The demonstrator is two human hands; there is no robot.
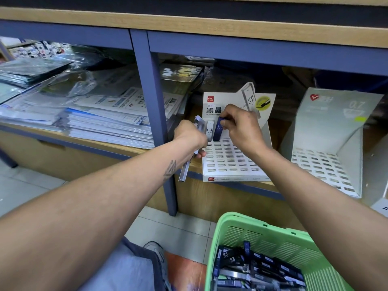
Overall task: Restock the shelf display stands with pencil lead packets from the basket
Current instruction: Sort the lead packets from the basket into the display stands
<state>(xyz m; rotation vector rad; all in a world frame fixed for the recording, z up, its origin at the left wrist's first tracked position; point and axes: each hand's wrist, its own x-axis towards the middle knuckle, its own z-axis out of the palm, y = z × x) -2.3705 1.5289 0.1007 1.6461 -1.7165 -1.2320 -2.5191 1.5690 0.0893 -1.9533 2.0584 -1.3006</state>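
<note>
A white slotted display stand (231, 162) sits on the shelf right of the blue post. My right hand (241, 128) pinches a dark blue HB 0.5 lead packet (218, 131) standing in the stand's back row. Beside it stands a white HB 0.5 packet (209, 130). My left hand (190, 136) grips a bundle of several packets (199, 123), whose lower ends (184, 172) stick out below my wrist. A green basket (262, 234) at the bottom right holds many more packets (256, 269).
A second white slotted stand (327, 164) stands to the right on the same shelf. Stacks of paper and plastic-wrapped sheets (100, 118) fill the left shelf bay. A blue upright post (155, 114) divides the bays. Tiled floor lies below.
</note>
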